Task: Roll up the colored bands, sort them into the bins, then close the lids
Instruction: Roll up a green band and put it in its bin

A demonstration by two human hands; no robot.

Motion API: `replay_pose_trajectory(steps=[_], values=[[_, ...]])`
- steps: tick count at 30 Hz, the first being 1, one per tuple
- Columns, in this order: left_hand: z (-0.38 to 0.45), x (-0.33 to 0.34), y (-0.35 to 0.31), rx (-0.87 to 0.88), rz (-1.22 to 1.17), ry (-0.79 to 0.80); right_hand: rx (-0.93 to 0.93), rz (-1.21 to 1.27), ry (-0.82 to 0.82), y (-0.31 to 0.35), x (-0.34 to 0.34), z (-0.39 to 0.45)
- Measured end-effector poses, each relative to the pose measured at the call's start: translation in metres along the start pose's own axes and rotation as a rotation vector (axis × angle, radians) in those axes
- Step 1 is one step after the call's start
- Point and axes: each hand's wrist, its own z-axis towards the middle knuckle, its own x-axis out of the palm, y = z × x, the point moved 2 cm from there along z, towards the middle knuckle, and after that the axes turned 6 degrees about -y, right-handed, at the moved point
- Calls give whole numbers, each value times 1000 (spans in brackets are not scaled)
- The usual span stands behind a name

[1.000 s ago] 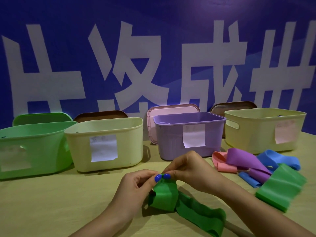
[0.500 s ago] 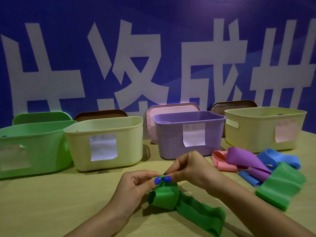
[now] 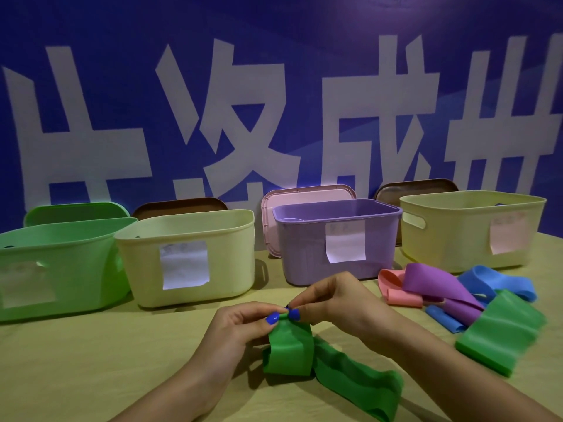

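Rolling green band (image 3: 289, 351) | left hand (image 3: 240, 327), right hand (image 3: 335, 300) pinching top edge | next: tight even turns, then green bin (image 3: 58, 263).

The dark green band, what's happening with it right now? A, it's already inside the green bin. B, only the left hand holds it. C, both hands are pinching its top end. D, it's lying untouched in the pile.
C: the left hand and right hand both pinch the top end of the dark green band, its tail trailing on the table.
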Motion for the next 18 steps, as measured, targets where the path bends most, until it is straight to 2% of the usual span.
replay_pose_trajectory(steps=[13,18], values=[[1,-1,2,-4,-55,-59,72,207,34,-4,2,-1],[-1,-2,2,9,-53,-86,49,76,30,-2,3,-1]])
